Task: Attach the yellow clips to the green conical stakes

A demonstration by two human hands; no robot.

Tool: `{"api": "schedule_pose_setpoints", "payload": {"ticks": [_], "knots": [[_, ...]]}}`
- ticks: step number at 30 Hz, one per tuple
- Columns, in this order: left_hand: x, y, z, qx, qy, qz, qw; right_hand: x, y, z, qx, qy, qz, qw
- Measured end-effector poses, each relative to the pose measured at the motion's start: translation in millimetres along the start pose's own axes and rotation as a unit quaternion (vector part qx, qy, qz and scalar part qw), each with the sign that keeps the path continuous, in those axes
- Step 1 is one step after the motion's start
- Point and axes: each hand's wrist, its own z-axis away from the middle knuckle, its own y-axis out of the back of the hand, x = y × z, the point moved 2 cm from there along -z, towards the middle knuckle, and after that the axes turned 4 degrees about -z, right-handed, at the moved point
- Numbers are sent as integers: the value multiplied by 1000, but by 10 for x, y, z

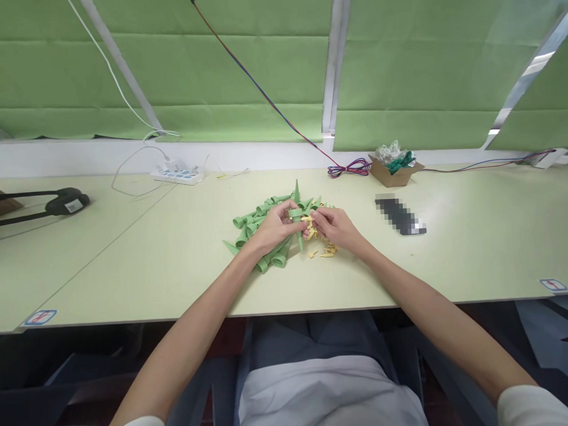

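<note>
A pile of green pointed plastic cones lies on the pale green table, straight ahead. Beside it on the right is a small heap of yellow plastic pieces. My left hand is closed on one green cone, which it holds above the pile with its tip pointing down. My right hand is pinched at the cone's open end, with a small yellow piece between its fingertips. The two hands almost touch.
A dark pixelated object lies to the right of the hands. Behind it stands a small cardboard box with plastic bags. A white power strip, coiled wires and a black device lie further back. Green blinds cover the window.
</note>
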Motion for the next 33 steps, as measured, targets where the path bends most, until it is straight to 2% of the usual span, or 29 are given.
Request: {"api": "schedule_pose_setpoints", "payload": {"ticks": [8,14,24,33], "knots": [[12,2,-3,16,4,11,1000,71,51,-46,26,-11,-45,999],[13,3,0,16,0,4,1000,39,11,-24,-18,-2,-80,997],[49,-34,16,0,3,-17,1000,39,-8,-14,-14,-1,7,1000],[91,-71,31,-10,4,0,1000,78,-35,-32,-14,-10,15,1000]]}}
